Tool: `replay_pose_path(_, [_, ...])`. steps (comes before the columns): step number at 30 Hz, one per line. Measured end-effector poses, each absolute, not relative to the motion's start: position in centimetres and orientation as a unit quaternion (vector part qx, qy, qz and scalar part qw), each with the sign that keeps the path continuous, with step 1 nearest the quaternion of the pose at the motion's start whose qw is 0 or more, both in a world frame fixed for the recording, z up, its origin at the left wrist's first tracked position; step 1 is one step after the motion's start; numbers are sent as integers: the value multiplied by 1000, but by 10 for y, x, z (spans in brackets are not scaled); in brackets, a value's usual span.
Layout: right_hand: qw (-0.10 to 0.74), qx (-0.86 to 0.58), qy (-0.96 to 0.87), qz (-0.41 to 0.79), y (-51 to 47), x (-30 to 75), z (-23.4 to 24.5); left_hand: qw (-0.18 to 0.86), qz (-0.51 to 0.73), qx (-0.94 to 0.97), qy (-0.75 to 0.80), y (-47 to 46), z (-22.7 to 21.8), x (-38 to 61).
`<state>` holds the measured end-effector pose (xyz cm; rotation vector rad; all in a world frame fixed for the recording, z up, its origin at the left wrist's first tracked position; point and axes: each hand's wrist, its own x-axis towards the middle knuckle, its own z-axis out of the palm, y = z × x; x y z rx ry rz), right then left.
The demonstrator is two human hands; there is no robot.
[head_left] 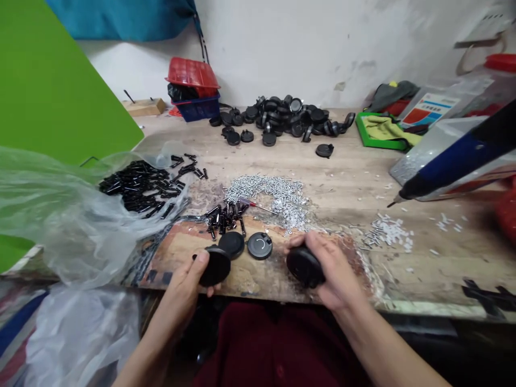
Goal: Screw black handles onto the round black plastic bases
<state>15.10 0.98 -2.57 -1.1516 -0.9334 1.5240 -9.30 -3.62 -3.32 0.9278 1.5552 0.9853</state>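
My left hand (193, 277) grips a round black disc-shaped part (216, 266) by its left edge, thumb on top, above the front of the worn board (258, 279). In my right hand (328, 266) is a second round black part (305, 265), tilted, with the fingers around its far side. Between the hands lie two more such discs: a plain-faced one (231, 245) and one with a white curved mark (260, 245). Just behind them are small shiny black pins (226, 216) and a heap of silver screws (266, 188), with a thin screwdriver (258, 205) among them.
Many black round parts (282, 115) are piled along the wall. A plastic bag (80, 199) with black pins lies left. A blue power screwdriver (443, 156) hangs at right above white and silver bits (389, 232). Stacked baskets (193, 80) and a green tray (379, 134) stand behind.
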Motion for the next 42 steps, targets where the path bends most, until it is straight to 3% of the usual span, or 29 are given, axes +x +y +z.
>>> replay_pose_path(2, [485, -431, -217, 729, 9, 155, -26, 541, 369, 392, 645, -41, -33, -84])
replay_pose_path(5, [480, -388, -135, 775, 3, 157, -33, 499, 328, 459, 657, -45, -36, -71])
replay_pose_path(14, [475, -336, -135, 802, -13, 158, -46, 90, 283, 750, 590, -48, -83, -56])
replay_pose_path(18, [445, -399, -204, 775, -13, 160, -46, 23, 256, 765, 591, -52, -88, -54])
replay_pose_path(24, [415, -478, -481, 606, 2, 153, -61, -26, 271, 755, 596, -31, -56, -77])
replay_pose_path(30, [414, -489, -691, 336, 9, 143, -80, 62, 101, 834, 539, 15, -48, -105])
replay_pose_path(34, [446, -470, -731, 213, -7, 148, -73, 61, 115, 841, 526, 18, -56, -106])
replay_pose_path(38, [304, -440, -839, 100, -31, 157, -64, 78, 239, 765, 592, 7, -56, -107])
replay_pose_path(42, [214, -467, -849, 121, -34, 160, -69, 209, 307, 603, 706, 0, -50, -109])
